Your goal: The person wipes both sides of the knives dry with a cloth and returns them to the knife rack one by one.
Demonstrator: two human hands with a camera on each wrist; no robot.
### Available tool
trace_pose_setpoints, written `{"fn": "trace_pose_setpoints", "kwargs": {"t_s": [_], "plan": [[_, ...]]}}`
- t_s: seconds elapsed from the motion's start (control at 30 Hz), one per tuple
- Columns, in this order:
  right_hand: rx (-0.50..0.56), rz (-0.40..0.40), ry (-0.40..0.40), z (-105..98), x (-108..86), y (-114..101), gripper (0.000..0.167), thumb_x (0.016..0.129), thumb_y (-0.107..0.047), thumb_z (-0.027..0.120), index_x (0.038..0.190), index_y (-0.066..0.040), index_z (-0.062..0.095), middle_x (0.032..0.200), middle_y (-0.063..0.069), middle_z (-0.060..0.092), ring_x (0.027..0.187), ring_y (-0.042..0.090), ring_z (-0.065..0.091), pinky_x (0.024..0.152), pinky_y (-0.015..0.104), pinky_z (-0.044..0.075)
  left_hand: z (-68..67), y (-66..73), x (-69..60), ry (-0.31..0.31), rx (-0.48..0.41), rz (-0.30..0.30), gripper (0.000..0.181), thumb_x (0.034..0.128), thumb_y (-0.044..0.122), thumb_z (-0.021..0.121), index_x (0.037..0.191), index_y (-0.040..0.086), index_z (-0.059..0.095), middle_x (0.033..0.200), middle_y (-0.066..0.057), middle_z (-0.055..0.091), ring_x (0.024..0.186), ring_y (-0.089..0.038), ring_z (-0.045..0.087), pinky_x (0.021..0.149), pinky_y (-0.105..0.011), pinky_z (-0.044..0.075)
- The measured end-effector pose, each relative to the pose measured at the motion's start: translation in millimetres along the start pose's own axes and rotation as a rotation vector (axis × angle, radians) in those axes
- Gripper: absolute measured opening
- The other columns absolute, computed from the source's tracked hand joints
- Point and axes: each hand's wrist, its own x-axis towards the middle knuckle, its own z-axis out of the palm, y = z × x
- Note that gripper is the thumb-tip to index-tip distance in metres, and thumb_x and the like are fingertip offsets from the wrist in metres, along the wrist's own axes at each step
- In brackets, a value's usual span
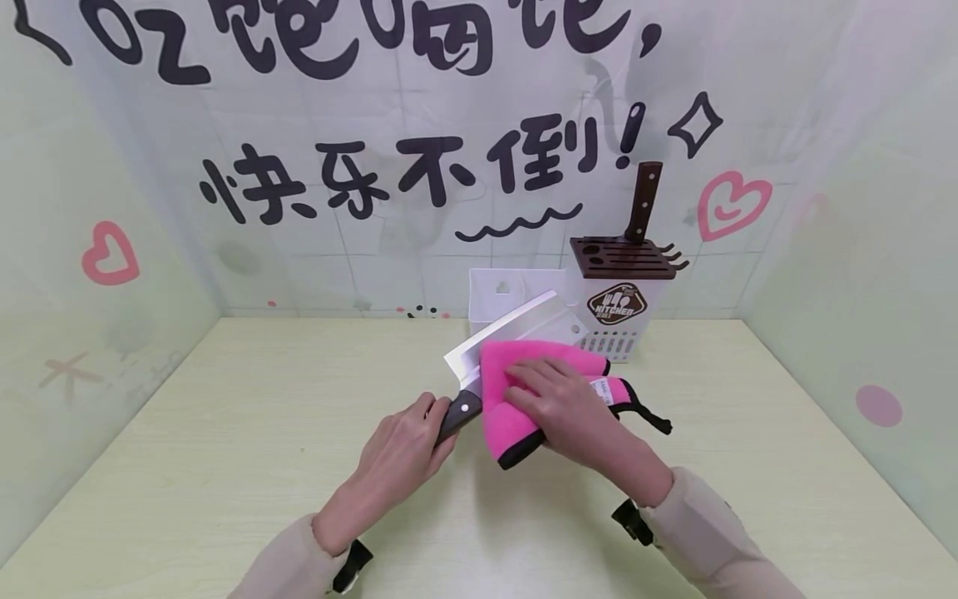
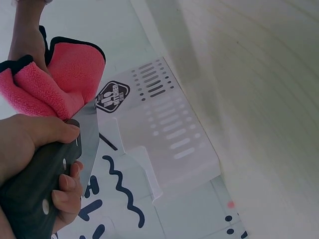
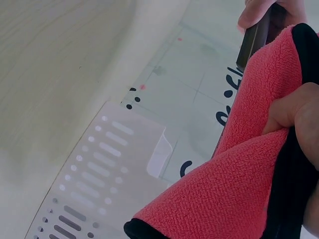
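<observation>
A cleaver with a wide steel blade and a black riveted handle is held up over the table, its blade slanting to the upper right. My left hand grips the handle, thumb along its side in the left wrist view. With my right hand I hold a pink cloth with black edging against the blade near the handle. The cloth hides the lower part of the blade. In the right wrist view, fingers bunch the cloth into a fold.
Behind the blade, against the back wall, stands a white perforated holder with a brown slotted top. A dark-handled knife is upright in it. The lower white compartment adjoins on the left. Pale side walls enclose the wooden table.
</observation>
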Motion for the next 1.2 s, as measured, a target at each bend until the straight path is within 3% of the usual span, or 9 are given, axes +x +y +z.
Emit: {"fn": "trace_pose_setpoints", "kwargs": {"t_s": [0.37,0.93,1.2], "plan": [[0.0,-0.054,-0.001,0,0.6,-1,0.031,0.067,-0.01,0.077,0.097,-0.01,0.066,0.108,0.009,0.062,0.104,0.025,0.055,0.093,0.037,0.041,-0.8,0.9,0.3,-0.036,0.001,0.004,0.026,0.0739,0.015,0.069,0.088,-0.002,0.055,0.067,-0.004,0.046,0.05,-0.01,0.041,0.042,-0.019,0.036],[-0.048,-0.03,-0.051,-3,4.8,2,0.024,0.071,-0.005,0.072,0.094,-0.01,0.066,0.108,0.01,0.062,0.104,0.025,0.056,0.09,0.038,0.043,1.2,3.5,-0.2,-0.049,0.02,0.027,0.028,0.073,0.017,0.07,0.088,-0.001,0.055,0.068,-0.005,0.047,0.051,-0.01,0.043,0.042,-0.02,0.039],[-0.055,0.03,-0.076,-2,2.0,12,0.032,0.067,-0.008,0.077,0.096,-0.009,0.066,0.108,0.011,0.062,0.104,0.027,0.056,0.09,0.04,0.043,1.4,4.2,-1.4,-0.048,0.028,0.042,0.028,0.0732,0.018,0.07,0.089,-0.001,0.056,0.068,-0.005,0.047,0.051,-0.01,0.042,0.041,-0.02,0.039]]}}
